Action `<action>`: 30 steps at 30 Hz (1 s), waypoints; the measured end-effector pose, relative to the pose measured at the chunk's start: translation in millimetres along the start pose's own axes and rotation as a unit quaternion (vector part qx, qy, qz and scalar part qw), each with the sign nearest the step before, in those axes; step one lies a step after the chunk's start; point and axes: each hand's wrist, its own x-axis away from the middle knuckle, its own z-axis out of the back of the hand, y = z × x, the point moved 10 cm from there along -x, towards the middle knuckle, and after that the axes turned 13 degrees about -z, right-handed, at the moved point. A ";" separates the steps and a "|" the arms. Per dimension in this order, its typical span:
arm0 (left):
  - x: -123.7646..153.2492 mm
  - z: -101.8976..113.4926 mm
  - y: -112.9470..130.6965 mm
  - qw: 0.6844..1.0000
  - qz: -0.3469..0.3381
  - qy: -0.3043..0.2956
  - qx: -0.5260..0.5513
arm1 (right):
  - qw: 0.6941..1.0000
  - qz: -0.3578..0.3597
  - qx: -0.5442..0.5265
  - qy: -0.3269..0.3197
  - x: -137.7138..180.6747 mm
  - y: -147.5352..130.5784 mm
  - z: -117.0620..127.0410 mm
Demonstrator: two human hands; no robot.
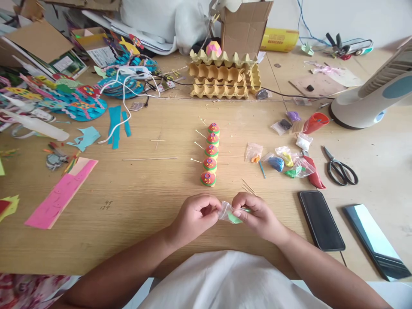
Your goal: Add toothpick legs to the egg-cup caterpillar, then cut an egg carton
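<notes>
My left hand (pixel 197 212) and my right hand (pixel 254 212) meet near the table's front edge, both pinching a small clear plastic bag (pixel 229 213) with a green lump of clay inside. Just beyond them stands a row of several decorated egg shapes (pixel 210 159), red and orange with green rims, with thin pins sticking out to their left. A few toothpicks (pixel 247 186) lie close to my right hand.
Small bags of coloured clay (pixel 283 162) lie to the right, then black scissors (pixel 340 168), a black phone (pixel 320 219) and a tablet (pixel 375 240). Stacked egg cartons (pixel 223 77) and a cardboard box stand behind. Paper crafts (pixel 77 103), a pink strip (pixel 61 193) and a white fan (pixel 373 94) flank the wooden table (pixel 135 201).
</notes>
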 end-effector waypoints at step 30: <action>1.8 -8.4 2.7 0.996 -0.053 0.000 0.065 | 0.983 -0.151 -0.101 -0.027 1.7 36.2 -15.6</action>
